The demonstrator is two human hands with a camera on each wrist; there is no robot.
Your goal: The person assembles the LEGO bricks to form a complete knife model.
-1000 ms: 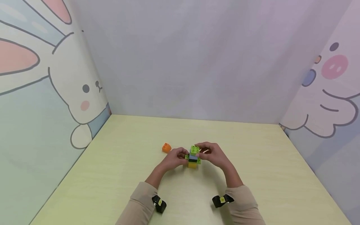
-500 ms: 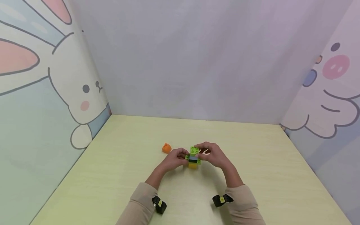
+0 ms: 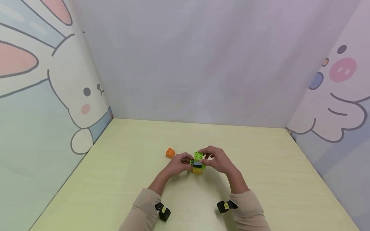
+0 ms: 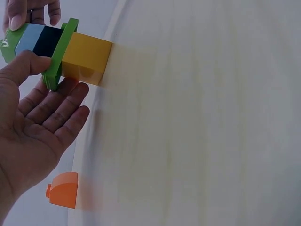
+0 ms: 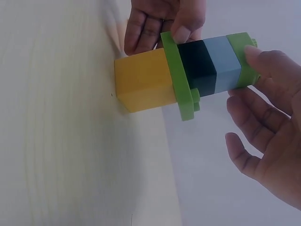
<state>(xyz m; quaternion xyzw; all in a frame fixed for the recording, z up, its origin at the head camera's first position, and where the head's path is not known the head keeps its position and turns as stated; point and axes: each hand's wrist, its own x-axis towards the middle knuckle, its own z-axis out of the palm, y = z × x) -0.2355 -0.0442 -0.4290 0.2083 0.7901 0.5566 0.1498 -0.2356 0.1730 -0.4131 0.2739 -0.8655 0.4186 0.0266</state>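
A tower of toy building bricks stands on the table between the hands. From the bottom it has a yellow brick [image 3: 197,171], a wider green plate [image 5: 178,75], a black brick [image 5: 197,68], a light blue-grey brick [image 5: 222,61] and a bright green brick [image 3: 198,156] on top. At the plate's left end, my left hand [image 3: 177,166] pinches the green plate, thumb in front. My right hand [image 3: 218,160] holds the top green brick between thumb and fingers; in the right wrist view its lower fingers are loosely bent, off the tower.
An orange brick [image 3: 170,153] with a curved side lies on the pale table [image 3: 138,141], behind and left of the left hand. Fabric walls [image 3: 185,64] with cartoon animals enclose the table at the back and sides.
The top green brick has shifted slightly down and left with my right hand, now lining up more evenly with the blue-grey brick. My left hand keeps its hold on the plate.
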